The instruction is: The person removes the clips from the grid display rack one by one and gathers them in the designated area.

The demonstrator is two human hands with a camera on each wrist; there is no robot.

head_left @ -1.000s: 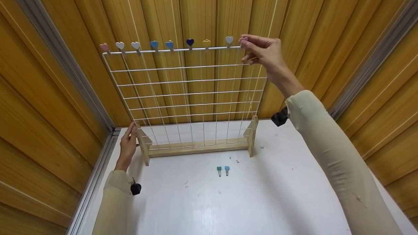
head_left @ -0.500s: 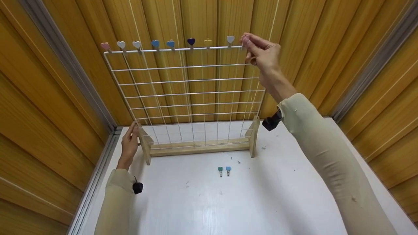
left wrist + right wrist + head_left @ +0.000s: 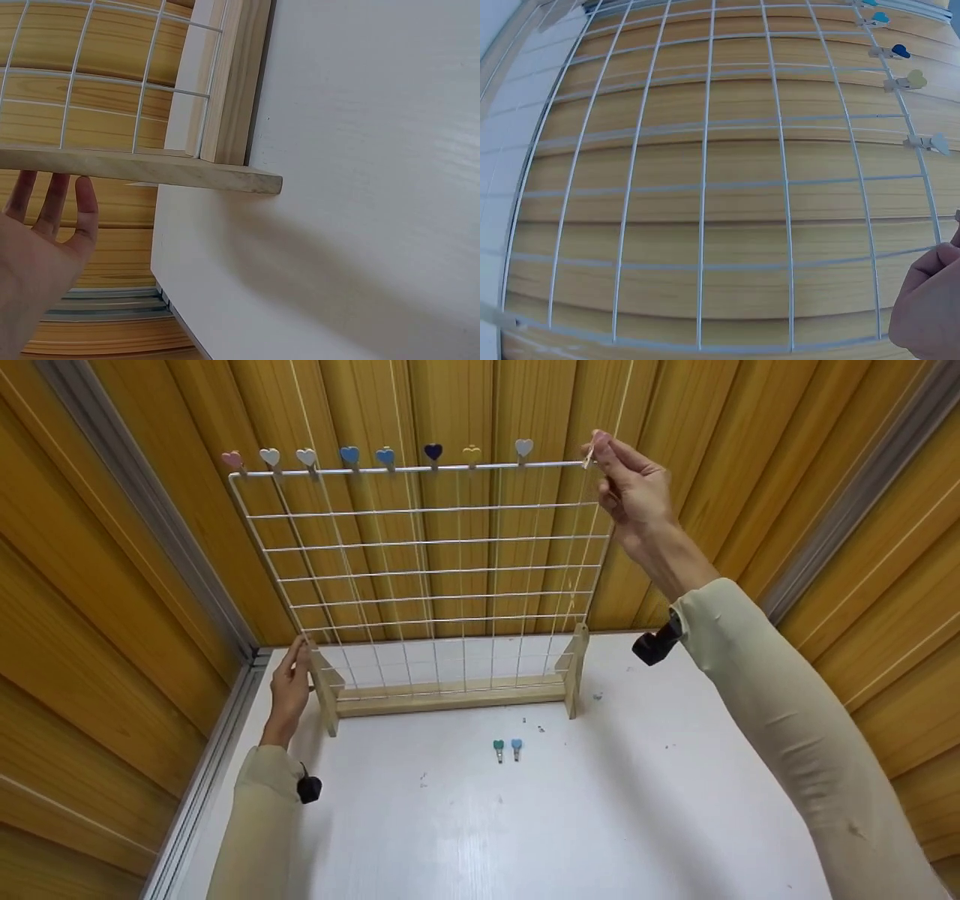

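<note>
At the top right corner of the white wire grid (image 3: 420, 542), my right hand (image 3: 641, 495) pinches a clothespin with a pink heart (image 3: 601, 438). That clothespin stands tilted at the end of the top wire. Along the same wire, several heart clothespins are clipped, among them a pink one (image 3: 232, 459), a dark blue one (image 3: 433, 452) and a white one (image 3: 523, 448). My left hand (image 3: 289, 690) rests its fairly straight fingers against the left wooden foot (image 3: 324, 690) of the stand; the left wrist view shows the fingertips at the outer side of this foot (image 3: 150, 166).
A green heart clothespin (image 3: 499, 750) and a light blue one (image 3: 517, 748) lie on the white table (image 3: 420, 825) in front of the stand. Small bits are scattered nearby. The wooden crossbar (image 3: 450, 703) joins both feet, and wood-patterned walls (image 3: 750, 472) enclose the table.
My right hand has shifted right along the top wire with the pink heart clothespin, toward the grid's corner, and the clothespin now leans. My left hand stays at the wooden foot.
</note>
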